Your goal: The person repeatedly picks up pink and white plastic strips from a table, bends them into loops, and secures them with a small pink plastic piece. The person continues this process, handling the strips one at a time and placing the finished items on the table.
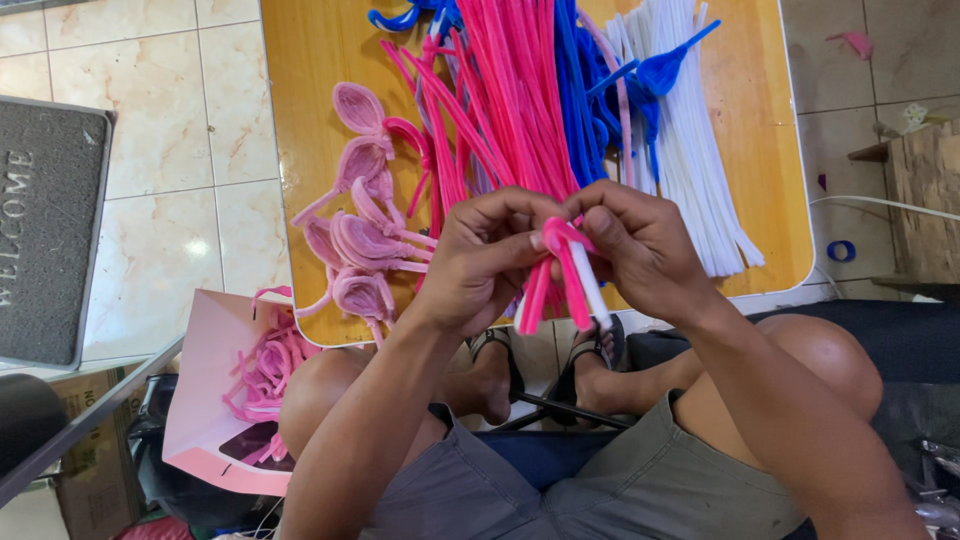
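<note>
Pale floor tiles (190,150) surround a low wooden worktop (310,90), with a grey doormat (45,230) to one side. On the worktop lie bundles of pink pipe cleaners (510,90), blue ones (575,90) and white ones (690,150), beside finished pink looped petals (360,240). Left hand (475,265) and right hand (645,250) meet above the near edge of the worktop, both with fingers closed on a folded pink pipe-cleaner piece (555,270); the right also grips a white stem (590,285). A pink paper bag (205,400) holding more pink pieces stands by the left knee.
</note>
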